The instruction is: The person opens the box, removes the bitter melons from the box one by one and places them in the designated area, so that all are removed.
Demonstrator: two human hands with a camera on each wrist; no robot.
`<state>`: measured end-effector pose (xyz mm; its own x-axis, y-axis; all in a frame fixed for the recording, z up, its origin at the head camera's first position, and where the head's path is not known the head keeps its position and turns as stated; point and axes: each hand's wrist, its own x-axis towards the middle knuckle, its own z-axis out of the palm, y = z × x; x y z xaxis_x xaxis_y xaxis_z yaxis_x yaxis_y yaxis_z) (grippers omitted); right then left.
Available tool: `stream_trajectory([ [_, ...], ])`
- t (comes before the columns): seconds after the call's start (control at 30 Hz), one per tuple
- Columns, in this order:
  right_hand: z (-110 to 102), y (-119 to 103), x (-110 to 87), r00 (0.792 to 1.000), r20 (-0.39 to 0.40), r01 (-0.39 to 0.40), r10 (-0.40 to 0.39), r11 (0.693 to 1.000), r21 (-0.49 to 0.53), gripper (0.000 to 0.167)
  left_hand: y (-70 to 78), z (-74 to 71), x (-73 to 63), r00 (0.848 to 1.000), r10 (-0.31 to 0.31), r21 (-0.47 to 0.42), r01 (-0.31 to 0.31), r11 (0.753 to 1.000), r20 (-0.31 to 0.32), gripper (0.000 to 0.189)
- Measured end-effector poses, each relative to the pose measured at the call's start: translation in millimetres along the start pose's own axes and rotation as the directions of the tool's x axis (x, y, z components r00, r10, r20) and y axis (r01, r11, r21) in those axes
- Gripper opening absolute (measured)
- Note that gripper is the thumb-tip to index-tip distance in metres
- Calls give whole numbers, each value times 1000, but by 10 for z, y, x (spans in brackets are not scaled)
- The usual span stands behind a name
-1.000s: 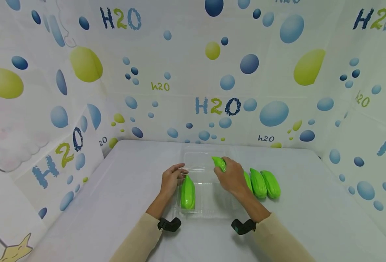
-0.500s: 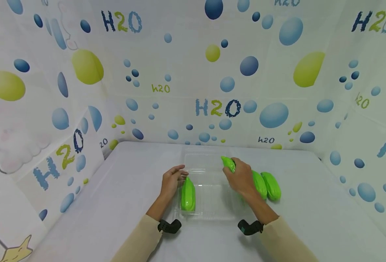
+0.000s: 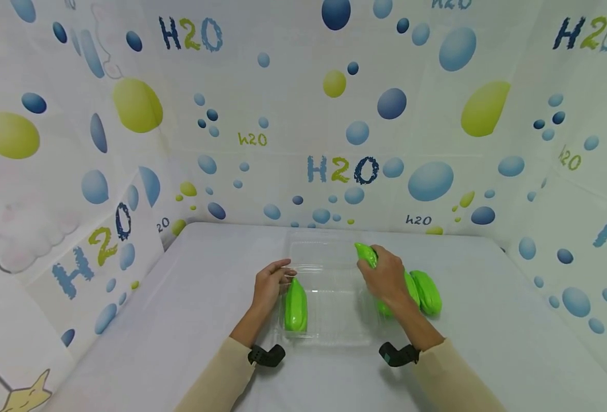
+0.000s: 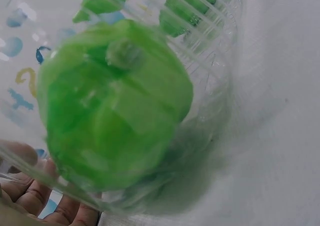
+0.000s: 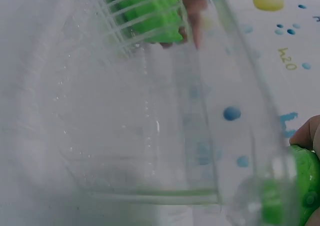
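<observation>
Green, lobed, pointed vegetables that look like bitter melons are about. One bitter melon (image 3: pixel 295 306) lies lengthwise at the left inside a clear plastic container (image 3: pixel 334 337); its blunt end fills the left wrist view. My left hand (image 3: pixel 268 284) holds the container's left side by the wall, its fingers partly seen through the plastic. My right hand (image 3: pixel 384 273) grips another bitter melon (image 3: pixel 366 254) above the container's far right part, pointed tip away from me. Its lower end is hidden by the palm; in the right wrist view this melon (image 5: pixel 307 181) shows at the right edge.
Right of the container, more bitter melons (image 3: pixel 428 293) lie side by side on the white table (image 3: pixel 489 343), partly behind my right hand and wrist. The container's clear lid (image 3: pixel 316 250) lies opened toward the back. A printed curtain (image 3: pixel 283 103) encloses the table.
My right hand has moved rightward with the bitter melon in its grip, from over the container's middle to its right side. The left hand and the melon in the container stay put.
</observation>
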<state>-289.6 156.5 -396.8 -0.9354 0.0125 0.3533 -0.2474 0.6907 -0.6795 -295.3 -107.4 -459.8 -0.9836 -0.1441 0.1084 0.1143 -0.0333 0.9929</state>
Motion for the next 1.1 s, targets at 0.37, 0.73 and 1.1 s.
stream_trajectory([
  [0.37, -44, 63, 11, 1000, 14, -21, 21, 999, -32, 43, 15, 0, -6, 1000, -4, 3, 4, 1000, -2, 38],
  [0.73, -174, 214, -8, 997, -31, -72, 71, 996, -48, 49, 26, 7, -8, 1000, 0, 15, 1, 1000, -10, 38],
  [1.1, -336, 352, -21, 994, -62, -96, 92, 993, -64, 50, 335, -2, -192, 1000, -9, 1, 9, 1000, 29, 35],
])
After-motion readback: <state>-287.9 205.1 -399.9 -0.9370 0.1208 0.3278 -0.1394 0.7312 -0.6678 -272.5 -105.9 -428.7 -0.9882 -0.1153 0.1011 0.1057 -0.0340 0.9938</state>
